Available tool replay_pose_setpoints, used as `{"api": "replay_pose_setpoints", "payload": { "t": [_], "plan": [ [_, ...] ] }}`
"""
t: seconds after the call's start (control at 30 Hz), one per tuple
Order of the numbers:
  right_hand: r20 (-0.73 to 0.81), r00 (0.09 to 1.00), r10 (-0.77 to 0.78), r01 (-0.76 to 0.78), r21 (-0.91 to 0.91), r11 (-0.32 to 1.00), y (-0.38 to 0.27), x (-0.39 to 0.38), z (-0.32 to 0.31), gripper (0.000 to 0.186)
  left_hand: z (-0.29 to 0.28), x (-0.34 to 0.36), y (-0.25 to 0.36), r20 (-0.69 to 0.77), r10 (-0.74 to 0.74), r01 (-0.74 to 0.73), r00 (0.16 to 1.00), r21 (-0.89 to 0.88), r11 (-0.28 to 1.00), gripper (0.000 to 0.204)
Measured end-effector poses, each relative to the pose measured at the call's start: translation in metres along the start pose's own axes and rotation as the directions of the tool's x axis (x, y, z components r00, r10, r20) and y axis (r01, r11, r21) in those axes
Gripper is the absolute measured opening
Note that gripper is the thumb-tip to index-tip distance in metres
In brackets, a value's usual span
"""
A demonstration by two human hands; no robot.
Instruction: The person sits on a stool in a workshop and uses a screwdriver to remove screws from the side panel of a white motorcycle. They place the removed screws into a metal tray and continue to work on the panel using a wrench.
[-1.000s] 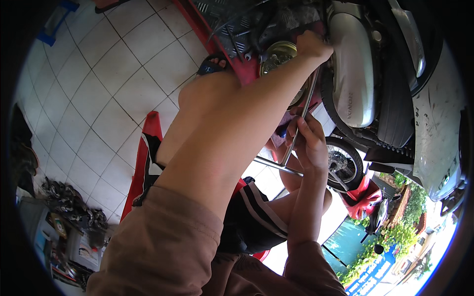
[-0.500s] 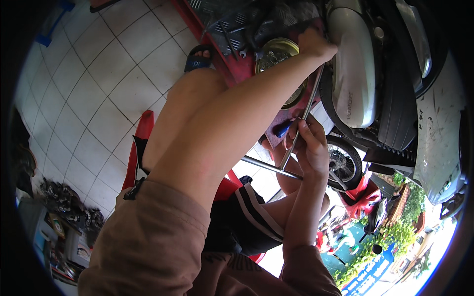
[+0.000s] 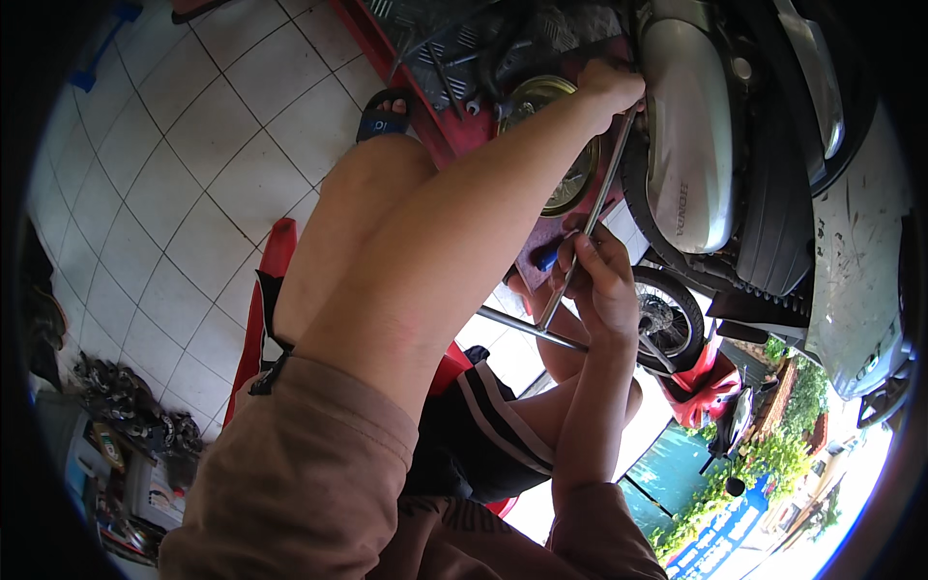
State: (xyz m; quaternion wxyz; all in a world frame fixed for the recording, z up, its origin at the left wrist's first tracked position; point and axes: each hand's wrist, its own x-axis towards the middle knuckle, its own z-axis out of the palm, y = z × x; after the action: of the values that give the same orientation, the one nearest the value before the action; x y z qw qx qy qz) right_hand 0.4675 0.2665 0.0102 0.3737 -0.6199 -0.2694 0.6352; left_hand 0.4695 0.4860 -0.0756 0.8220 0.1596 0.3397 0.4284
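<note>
My left hand (image 3: 612,92) is closed at the far end of a T-handle wrench (image 3: 603,193), beside the silver cover (image 3: 688,140) on the motorcycle's side. Its fingertips and the wrench's tip are partly hidden. Lower down, my right hand (image 3: 604,282) pinches the wrench's shaft between thumb and fingers, above the crossbar. The shaft slants, with the crossbar toward me. Behind my left forearm, which covers part of it, sits a round gold-coloured tin (image 3: 536,101) with small metal parts in it. A blue object (image 3: 548,255) lies near my right fingers.
A red-edged tray or bench (image 3: 440,135) holds several tools, including a spanner (image 3: 473,104). The motorcycle's black tyre (image 3: 633,174) is close to the wrench. Another wheel (image 3: 667,319) stands farther right. A red stool (image 3: 261,309) is beside my leg on white tiles (image 3: 184,213).
My left hand and the wrench's far end have shifted slightly left. My right hand has moved a little left, still on the shaft. The whole view has shifted slightly too.
</note>
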Motion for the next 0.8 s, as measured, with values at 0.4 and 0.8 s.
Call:
{"api": "replay_pose_setpoints", "payload": {
  "t": [0.4, 0.8],
  "plan": [
    [-0.008, 1.000, -0.017, 0.017, 0.005, 1.000, 0.002, 0.006, 0.003, 0.022, -0.009, 0.005, 0.004, 0.137, -0.055, 0.067, 0.989, -0.082, 0.994, 0.023],
    [0.019, 1.000, -0.019, 0.017, 0.096, 0.995, 0.000, 0.005, 0.005, 0.025, -0.010, 0.012, 0.005, 0.174, -0.038, 0.044, 0.984, -0.029, 0.999, 0.020]
  ]
}}
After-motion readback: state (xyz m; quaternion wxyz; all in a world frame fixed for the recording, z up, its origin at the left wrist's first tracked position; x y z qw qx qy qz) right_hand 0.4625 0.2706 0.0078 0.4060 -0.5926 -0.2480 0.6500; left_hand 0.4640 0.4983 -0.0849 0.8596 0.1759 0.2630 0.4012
